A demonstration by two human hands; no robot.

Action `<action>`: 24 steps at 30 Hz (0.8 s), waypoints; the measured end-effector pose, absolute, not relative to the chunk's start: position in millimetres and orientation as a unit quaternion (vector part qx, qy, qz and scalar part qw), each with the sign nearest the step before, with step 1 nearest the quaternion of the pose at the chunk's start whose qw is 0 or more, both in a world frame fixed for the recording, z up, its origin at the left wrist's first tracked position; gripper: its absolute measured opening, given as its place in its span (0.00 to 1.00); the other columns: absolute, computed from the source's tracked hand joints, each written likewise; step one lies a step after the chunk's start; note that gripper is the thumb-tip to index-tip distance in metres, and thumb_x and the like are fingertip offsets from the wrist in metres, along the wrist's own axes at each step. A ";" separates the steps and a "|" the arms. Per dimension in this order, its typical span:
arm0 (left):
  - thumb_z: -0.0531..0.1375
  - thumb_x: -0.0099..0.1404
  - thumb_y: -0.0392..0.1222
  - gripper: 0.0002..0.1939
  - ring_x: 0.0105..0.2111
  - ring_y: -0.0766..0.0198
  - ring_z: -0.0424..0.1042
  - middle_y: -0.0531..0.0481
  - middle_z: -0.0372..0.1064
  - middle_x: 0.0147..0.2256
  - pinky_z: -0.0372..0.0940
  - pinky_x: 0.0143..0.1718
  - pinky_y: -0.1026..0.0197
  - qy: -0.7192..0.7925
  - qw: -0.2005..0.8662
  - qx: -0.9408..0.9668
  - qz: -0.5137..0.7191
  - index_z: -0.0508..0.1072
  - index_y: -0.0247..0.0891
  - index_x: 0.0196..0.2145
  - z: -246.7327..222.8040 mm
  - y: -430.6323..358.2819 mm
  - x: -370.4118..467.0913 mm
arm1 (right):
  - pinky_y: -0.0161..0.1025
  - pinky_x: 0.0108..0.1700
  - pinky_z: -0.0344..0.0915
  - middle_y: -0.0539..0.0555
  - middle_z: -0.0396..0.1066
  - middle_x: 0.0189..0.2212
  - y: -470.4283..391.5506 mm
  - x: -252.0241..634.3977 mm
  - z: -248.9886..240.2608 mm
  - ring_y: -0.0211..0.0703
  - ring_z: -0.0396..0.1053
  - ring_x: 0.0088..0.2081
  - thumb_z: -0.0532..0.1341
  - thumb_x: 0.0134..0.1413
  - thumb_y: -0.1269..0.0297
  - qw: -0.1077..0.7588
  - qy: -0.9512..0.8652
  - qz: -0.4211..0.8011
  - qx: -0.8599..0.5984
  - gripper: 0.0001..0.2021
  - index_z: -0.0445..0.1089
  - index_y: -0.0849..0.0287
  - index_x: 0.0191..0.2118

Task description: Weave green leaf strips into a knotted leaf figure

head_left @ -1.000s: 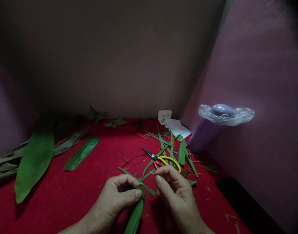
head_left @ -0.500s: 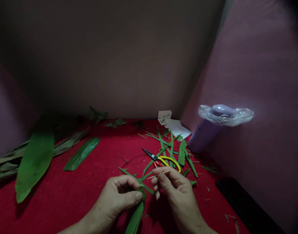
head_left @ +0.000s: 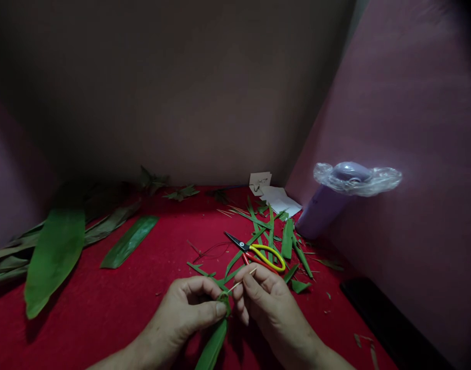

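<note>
My left hand (head_left: 197,307) pinches the rolled end of a green leaf (head_left: 213,343) between thumb and fingers; the rest of the leaf hangs down toward me. Between the thumb and fingers of my right hand (head_left: 263,297) is a thin wooden toothpick (head_left: 236,287). Its lower left tip is at the rolled leaf end, and I cannot tell whether it has gone in. Just beyond my right hand lie scissors (head_left: 254,251) with black blades and yellow and red handles, blades apart.
Cut leaf strips (head_left: 272,226) litter the red cloth (head_left: 169,231) near white papers (head_left: 281,201). Several loose toothpicks (head_left: 224,213) lie behind. Large leaves (head_left: 58,257) are at left. A purple bottle (head_left: 323,210) with plastic wrap stands right, a dark flat object (head_left: 385,318) nearer me.
My right hand has moved left and tilted the toothpick, bringing its tip to the rolled leaf end. My left hand has stayed nearly still.
</note>
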State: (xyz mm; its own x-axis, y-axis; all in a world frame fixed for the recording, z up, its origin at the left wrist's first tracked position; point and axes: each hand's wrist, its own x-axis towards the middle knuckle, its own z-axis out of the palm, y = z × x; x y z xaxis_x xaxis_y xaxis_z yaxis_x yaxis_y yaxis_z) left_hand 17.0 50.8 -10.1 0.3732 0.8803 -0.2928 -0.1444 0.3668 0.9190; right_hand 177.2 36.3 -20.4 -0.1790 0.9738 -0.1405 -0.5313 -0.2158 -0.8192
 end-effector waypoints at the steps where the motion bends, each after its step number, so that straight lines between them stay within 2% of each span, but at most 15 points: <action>1: 0.69 0.44 0.40 0.09 0.16 0.73 0.53 0.59 0.63 0.15 0.49 0.19 0.68 0.432 0.706 0.430 0.360 0.73 0.35 0.20 -8.5 50.4 17.2 | 0.26 0.21 0.58 0.48 0.70 0.21 36.2 177.0 -20.9 0.28 0.62 0.18 0.64 0.52 0.57 0.541 -0.318 0.698 -0.346 0.12 0.68 0.63 0.32; 18: 0.68 0.45 0.41 0.09 0.18 0.71 0.57 0.54 0.68 0.18 0.49 0.20 0.67 0.450 0.710 0.431 0.328 0.73 0.35 0.21 -2.0 47.6 18.1 | 0.28 0.21 0.57 0.50 0.68 0.21 36.1 175.8 -17.4 0.29 0.61 0.19 0.65 0.49 0.56 0.508 -0.300 0.749 -0.301 0.14 0.67 0.64 0.31; 24: 0.69 0.44 0.42 0.10 0.17 0.72 0.55 0.56 0.66 0.16 0.48 0.19 0.67 0.451 0.703 0.438 0.332 0.73 0.35 0.20 -1.8 48.5 17.5 | 0.28 0.21 0.56 0.49 0.68 0.21 35.6 176.6 -19.5 0.29 0.60 0.18 0.64 0.51 0.55 0.508 -0.322 0.737 -0.309 0.14 0.67 0.63 0.31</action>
State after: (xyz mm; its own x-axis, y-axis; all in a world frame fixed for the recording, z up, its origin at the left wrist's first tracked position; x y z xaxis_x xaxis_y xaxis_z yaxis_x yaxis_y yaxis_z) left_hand 17.5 48.5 -1.8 0.3725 0.8618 -0.3443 -0.0706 0.3962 0.9154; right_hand 176.6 35.6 -19.5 -0.2936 0.9474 -0.1276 -0.5497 -0.2765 -0.7883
